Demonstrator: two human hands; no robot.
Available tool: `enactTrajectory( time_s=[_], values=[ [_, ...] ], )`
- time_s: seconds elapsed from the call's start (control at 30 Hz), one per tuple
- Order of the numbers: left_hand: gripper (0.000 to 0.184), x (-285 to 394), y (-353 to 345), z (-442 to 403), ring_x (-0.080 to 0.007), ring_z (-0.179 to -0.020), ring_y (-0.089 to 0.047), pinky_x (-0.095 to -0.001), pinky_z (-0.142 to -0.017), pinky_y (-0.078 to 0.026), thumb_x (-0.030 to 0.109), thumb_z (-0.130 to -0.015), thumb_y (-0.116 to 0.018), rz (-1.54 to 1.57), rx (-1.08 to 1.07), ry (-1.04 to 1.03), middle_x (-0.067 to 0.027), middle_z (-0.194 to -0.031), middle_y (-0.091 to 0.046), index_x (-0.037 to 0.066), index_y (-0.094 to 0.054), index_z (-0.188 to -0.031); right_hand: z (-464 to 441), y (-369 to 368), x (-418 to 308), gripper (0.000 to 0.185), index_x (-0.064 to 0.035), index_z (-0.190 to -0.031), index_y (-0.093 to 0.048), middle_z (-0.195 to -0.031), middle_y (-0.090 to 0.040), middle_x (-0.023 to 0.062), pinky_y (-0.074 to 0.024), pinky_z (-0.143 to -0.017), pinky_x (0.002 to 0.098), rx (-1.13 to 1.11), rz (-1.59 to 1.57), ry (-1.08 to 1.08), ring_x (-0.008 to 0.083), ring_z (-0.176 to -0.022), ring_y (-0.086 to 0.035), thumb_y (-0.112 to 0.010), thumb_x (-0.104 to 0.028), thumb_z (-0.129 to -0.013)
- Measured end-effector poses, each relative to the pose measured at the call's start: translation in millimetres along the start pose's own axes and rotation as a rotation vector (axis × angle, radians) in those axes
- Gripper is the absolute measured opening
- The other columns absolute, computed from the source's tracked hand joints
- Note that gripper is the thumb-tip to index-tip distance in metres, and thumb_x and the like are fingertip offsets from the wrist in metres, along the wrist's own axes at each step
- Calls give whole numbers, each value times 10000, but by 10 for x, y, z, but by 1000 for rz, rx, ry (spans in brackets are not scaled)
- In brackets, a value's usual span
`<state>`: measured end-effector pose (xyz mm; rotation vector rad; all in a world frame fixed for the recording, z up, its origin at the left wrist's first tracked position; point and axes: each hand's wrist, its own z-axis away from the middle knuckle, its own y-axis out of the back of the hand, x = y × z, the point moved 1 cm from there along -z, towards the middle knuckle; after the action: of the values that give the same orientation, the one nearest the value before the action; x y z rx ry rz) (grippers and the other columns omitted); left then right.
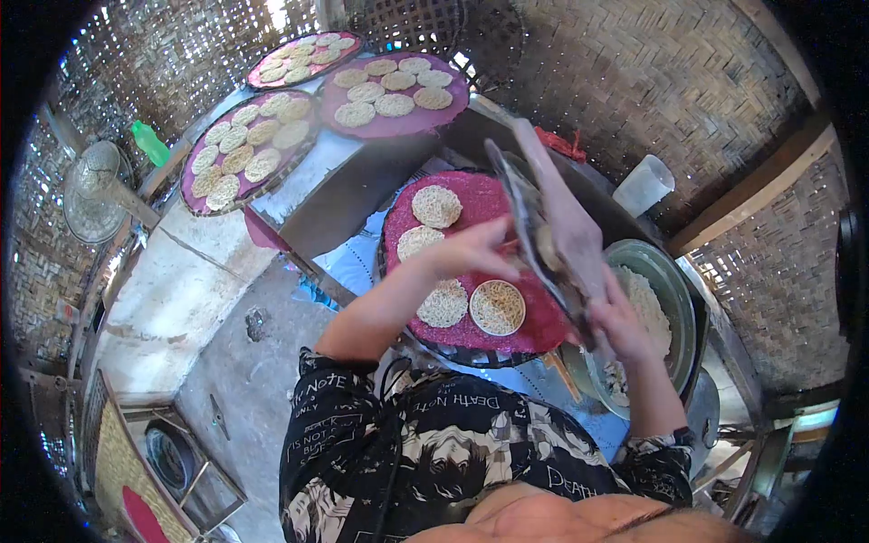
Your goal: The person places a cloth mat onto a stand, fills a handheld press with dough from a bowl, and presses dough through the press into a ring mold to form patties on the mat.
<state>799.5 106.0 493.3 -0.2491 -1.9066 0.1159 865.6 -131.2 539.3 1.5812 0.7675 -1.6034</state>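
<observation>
My right hand grips the lower edge of a dark flat board, which is tilted up on its side above the round tray. Near the board's left face is my left hand, its fingers apart over the tray. Beneath them lies the tray with a magenta cloth. A filled white ring sits on the cloth, and pale round grain cakes lie in a column to its left. The board and my left arm hide part of the cloth.
Right of the tray is a green basin of pale grain, with a translucent cup behind it. Several more trays of cakes, one at the back, stand on the ledge. A green bottle is at left.
</observation>
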Motion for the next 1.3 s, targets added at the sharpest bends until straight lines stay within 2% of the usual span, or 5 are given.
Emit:
enactTrajectory(
  time_s=[0.03, 0.13, 0.23, 0.37, 1.3],
  values=[
    [605, -12, -57, 39, -227, -959, -580, -347, -899, -425, 60, -648, -705, -291, -28, 47, -96, -1068, -605, 22, -461, -1200, -27, -158, -141, 750, -37, -1368, -209, -1265, -414, 106, -308, -995, 342, -25, 72, -83, 215, -1156, -423, -606, -340, -807],
    [512, -2, -24, 139, -199, -919, -589, -348, -855, -449, 136, -653, -726, -730, 381, 145, -87, -1030, -613, 4, -528, -1107, -310, -191, 328, 611, -84, -1340, -340, -1195, -487, 116, -364, -943, 330, -188, -182, 18, 205, -1088, -491, -585, -307, -828],
    [451, -203, 312, 461, -208, -905, -588, -350, -848, -458, 158, -697, -707, -607, 470, 22, -103, -1017, -610, 21, -536, -1092, -473, -284, 378, 355, -109, -1118, -587, -1016, -583, 114, -438, -831, 340, -75, 513, 10, 227, -948, -575, -585, -295, -816],
    [431, -268, 761, 1018, -180, -907, -571, -337, -809, -462, 255, -799, -592, -471, 371, 217, -93, -1013, -596, 47, -491, -1162, -508, -267, 614, 199, -68, -740, -639, -771, -588, 106, -464, -697, 408, 90, 1045, 172, 297, -807, -580, -610, -265, -752],
    [491, -324, 1080, 1644, -185, -930, -568, -335, -813, -459, 304, -802, -589, -415, 628, 151, -105, -1041, -585, 35, -454, -1190, -1383, -273, 673, 216, -66, -759, -663, -828, -609, 127, -473, -710, 421, 114, 1090, 37, 309, -784, -598, -593, -269, -729]
  ],
)
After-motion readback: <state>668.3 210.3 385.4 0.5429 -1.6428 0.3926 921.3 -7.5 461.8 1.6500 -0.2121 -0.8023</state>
